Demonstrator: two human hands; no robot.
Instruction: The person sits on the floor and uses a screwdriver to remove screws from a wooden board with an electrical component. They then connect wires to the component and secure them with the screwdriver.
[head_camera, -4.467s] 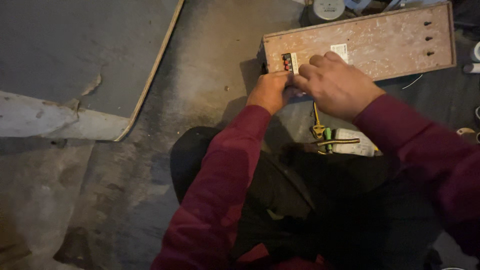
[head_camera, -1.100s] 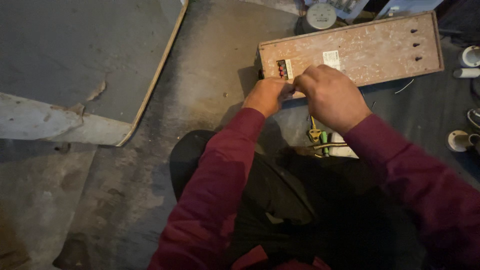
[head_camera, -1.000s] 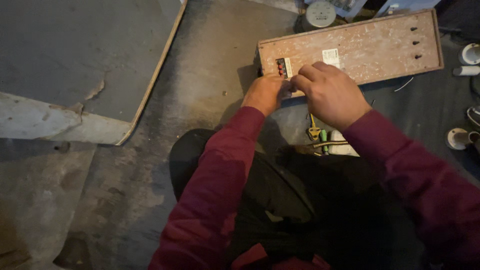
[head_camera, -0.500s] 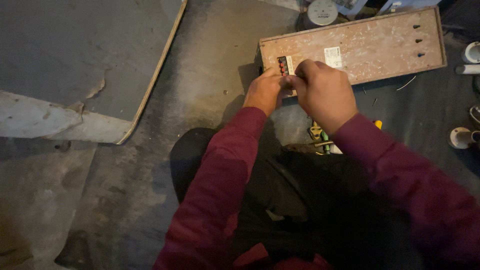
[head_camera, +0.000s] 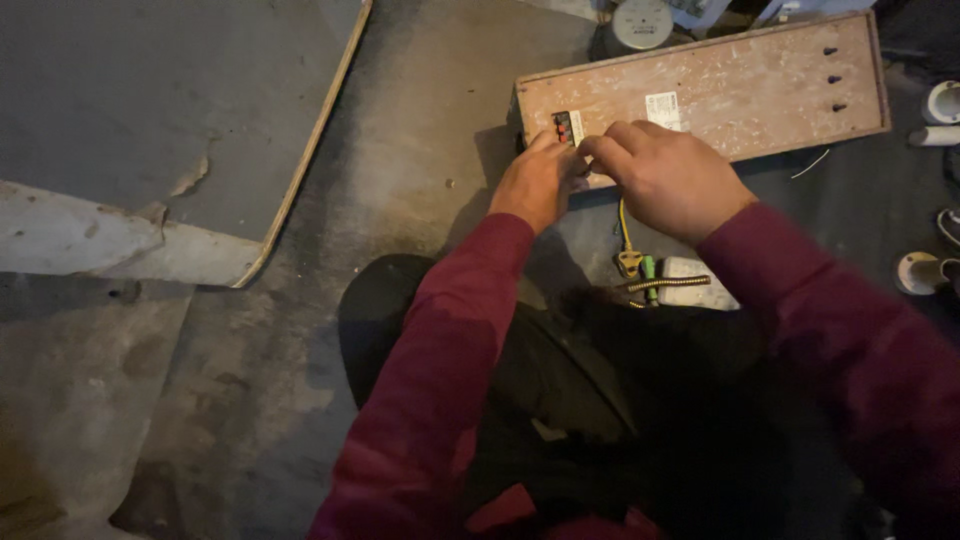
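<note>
A long, pale, speckled wooden board (head_camera: 720, 85) lies on the grey concrete floor (head_camera: 420, 190), and both hands work at its near left end. The left hand (head_camera: 538, 180) rests against the board's edge just beside a small dark terminal block with red and orange inserts (head_camera: 566, 127), its fingers curled. The right hand (head_camera: 668, 178) sits close to the left one, fingertips pinched together right beside the block; they seem to be nipped on something small, though from this angle I cannot tell what, or whether anything is truly gripped. A thin yellow wire (head_camera: 623, 222) runs down from under the right hand to a cluster of yellow and green wire ends and a ribbed metal conduit (head_camera: 668, 284) lying on the floor near the person's lap.

To do this fine work well, the left hand should keep bracing the board so that it cannot slide, while the right fingertips stay low and close to the block, moving in small, straight motions rather than twisting the wire sideways. Slack in the yellow wire helps; pulling it taut would strain the connection.

Compared with half a second ago, the right hand has shifted slightly to the right and lower, uncovering more of the block, while the left hand has hardly moved.
</note>
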